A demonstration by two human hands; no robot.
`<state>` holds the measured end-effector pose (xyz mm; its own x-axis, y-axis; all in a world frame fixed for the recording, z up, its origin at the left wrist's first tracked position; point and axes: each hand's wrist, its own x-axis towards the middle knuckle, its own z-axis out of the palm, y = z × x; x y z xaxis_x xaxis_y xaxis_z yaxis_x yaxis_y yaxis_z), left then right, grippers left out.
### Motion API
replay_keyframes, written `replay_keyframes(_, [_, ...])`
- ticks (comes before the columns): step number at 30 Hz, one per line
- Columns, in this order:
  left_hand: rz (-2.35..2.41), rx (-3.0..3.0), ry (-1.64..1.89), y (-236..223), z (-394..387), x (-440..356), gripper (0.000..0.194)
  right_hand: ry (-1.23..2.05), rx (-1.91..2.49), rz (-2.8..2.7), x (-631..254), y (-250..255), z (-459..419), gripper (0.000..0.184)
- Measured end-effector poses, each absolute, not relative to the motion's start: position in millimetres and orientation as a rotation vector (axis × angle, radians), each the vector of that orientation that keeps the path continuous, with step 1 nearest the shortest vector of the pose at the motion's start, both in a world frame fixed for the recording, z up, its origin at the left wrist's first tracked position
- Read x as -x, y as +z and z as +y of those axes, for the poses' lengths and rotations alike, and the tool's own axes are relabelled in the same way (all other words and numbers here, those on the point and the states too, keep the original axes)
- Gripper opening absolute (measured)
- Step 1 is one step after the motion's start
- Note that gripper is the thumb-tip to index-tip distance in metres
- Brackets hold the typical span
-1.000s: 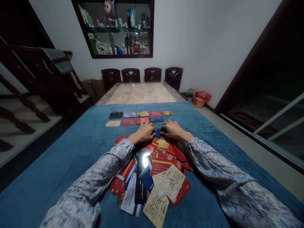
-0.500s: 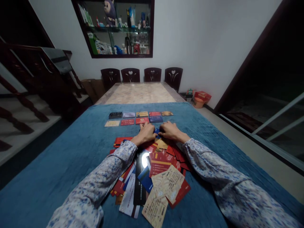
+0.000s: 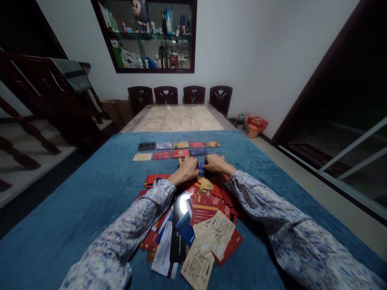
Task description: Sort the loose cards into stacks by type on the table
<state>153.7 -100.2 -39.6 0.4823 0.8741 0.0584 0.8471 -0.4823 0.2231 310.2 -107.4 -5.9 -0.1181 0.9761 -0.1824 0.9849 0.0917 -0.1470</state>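
Observation:
My left hand (image 3: 188, 169) is closed in a pinch on a small blue card (image 3: 200, 169) at the far end of the pile. My right hand (image 3: 218, 164) is just right of that card, palm down, its fingers curled together; whether anything is in them is hidden. Under my wrists and forearms spreads a loose heap of cards: red cards (image 3: 204, 209), a long black card (image 3: 177, 241), a white card (image 3: 165, 253), a blue card (image 3: 185, 228), a gold card (image 3: 206, 185) and beige patterned cards (image 3: 222, 233).
Beyond my hands, cards lie in two rows, among them a black stack (image 3: 146, 146), a beige card (image 3: 142, 157), a red card (image 3: 180, 153) and a blue stack (image 3: 198, 151). A blue cloth (image 3: 90, 201) covers the near table. Chairs (image 3: 194, 95) stand behind the bare tabletop (image 3: 181, 117).
My right hand has shifted slightly right, leaving more of the small blue card showing between my hands. My left hand stays nearly in place.

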Motion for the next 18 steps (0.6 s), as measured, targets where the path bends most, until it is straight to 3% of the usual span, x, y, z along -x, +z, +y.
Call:
replay_keyframes(11, [1.452,-2.616,0.301,-35.4,-105.5,-159.3,0.025,-0.448,-2.298,2.412,-333.6,-28.2,-97.4,0.029])
replay_keyframes(18, [1.41,-2.69,0.287,-35.1,-106.4,-161.8,0.041,-0.334,-2.442,2.385,-342.0,-29.9,-97.3,0.03])
